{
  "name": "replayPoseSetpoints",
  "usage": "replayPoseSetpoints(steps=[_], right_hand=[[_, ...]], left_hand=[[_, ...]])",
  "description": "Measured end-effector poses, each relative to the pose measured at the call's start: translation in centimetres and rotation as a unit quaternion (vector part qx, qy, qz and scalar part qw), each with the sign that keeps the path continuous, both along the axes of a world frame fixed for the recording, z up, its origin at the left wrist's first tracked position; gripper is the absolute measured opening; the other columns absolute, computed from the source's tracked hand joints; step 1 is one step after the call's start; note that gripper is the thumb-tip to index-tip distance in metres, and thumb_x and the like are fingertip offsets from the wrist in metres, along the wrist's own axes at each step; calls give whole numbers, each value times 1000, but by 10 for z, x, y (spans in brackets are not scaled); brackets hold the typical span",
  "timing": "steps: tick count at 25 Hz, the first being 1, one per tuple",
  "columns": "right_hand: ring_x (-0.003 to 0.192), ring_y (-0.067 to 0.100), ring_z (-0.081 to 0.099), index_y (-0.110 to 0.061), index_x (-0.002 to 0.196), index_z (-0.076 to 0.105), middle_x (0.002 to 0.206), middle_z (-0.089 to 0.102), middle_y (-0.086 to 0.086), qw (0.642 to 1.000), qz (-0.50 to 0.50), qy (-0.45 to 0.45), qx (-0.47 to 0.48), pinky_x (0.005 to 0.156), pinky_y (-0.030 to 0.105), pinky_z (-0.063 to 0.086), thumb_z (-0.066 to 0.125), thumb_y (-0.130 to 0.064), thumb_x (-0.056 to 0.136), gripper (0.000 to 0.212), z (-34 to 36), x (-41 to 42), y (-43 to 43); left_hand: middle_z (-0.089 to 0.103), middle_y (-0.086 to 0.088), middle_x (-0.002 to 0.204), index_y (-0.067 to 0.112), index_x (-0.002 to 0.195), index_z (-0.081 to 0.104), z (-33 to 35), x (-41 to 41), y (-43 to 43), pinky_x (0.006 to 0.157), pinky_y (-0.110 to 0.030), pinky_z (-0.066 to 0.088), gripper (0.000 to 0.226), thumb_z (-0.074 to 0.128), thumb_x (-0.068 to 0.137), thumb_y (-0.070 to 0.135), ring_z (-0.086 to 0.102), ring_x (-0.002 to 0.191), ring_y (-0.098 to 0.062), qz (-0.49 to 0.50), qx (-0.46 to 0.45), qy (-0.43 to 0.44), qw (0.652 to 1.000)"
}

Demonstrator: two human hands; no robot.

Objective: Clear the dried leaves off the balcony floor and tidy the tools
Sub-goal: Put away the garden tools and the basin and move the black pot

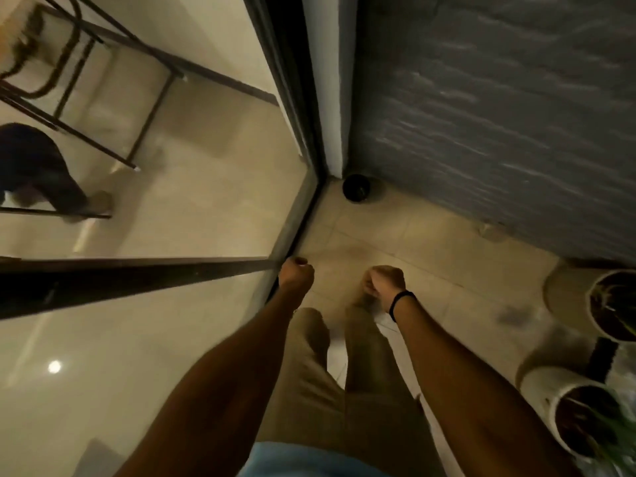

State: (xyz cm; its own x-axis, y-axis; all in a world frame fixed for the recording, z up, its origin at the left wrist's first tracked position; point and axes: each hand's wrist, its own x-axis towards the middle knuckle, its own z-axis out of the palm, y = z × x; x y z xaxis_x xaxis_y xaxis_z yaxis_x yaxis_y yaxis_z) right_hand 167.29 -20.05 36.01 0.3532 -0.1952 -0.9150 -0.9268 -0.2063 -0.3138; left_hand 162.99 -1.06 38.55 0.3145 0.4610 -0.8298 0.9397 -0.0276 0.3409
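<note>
The balcony floor (406, 235) is blurred; left hand (296, 275) and right hand (385, 282) are curled, holding nothing visible; better to look for leaves first.

The person's arms are bare to above the elbow, with no sleeves in view. A thin black band (401, 302) circles the right wrist. Khaki trousers (364, 380) cover both legs, and a light blue shirt (309, 461) shows at the bottom edge.
</note>
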Motion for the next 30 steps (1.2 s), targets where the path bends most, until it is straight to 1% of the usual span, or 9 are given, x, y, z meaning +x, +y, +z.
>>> replayPoseSetpoints(steps=[5,10,12,15,18,20,24,27,30], right_hand=[[59,22,58,-10,76,68,69,66,9,998,63,3,-4,48,26,48,50,-7,89,22,-144,95,5],[77,27,59,-6,85,62,90,65,14,999,26,5,19,74,38,55,61,-22,85,17,-346,182,19],[101,29,60,-7,124,58,121,61,14,999,31,-6,5,95,46,53,65,-45,79,60,-424,213,24],[125,35,53,-20,153,29,146,45,10,998,-16,-40,41,101,49,50,67,-44,87,80,-469,247,43],[115,34,59,-21,144,45,134,56,10,993,-82,-66,62,96,50,54,65,-17,90,58,-494,258,54],[109,34,63,-19,130,59,123,64,11,994,-85,-69,22,92,52,55,63,-13,85,45,-501,244,54],[108,30,65,-32,122,65,117,70,4,992,-117,-48,-30,86,49,59,71,-37,76,46,-456,170,39],[112,24,63,-30,125,66,117,71,1,992,-110,-46,-48,92,45,56,66,-48,85,43,-319,127,25],[105,17,65,-30,122,67,111,73,-4,993,-107,-45,-36,92,39,55,62,-53,86,43,-198,84,10]], left_hand=[[65,-16,114,12,121,59,-164,88,5,80,-40,61,27,61,94,15,69,94,-28,7,-6,10,1000],[66,-14,118,15,123,59,-360,206,7,90,-45,58,34,66,94,31,67,102,-29,-40,18,-33,998],[60,-8,130,19,136,51,-443,235,-3,96,-45,55,48,63,95,41,62,112,-27,-63,33,-49,996],[51,-12,137,17,145,39,-534,157,-16,100,-49,47,51,51,99,36,52,120,-32,-253,147,49,955],[47,-17,125,12,139,37,-590,42,-32,92,-51,44,63,67,85,22,48,110,-36,-339,182,71,920],[45,-16,120,12,138,37,-586,14,-15,87,-49,44,63,66,82,19,47,105,-35,-352,186,44,916],[46,-5,121,17,140,39,-581,51,16,90,-50,45,63,58,80,23,51,108,-31,-284,118,-1,952],[51,19,106,34,127,50,-394,124,-27,75,-33,53,34,54,93,31,61,94,-10,-304,71,-34,949],[64,4,106,21,127,58,-213,157,-57,64,-22,47,28,58,99,19,63,91,-13,-254,81,-107,958]])
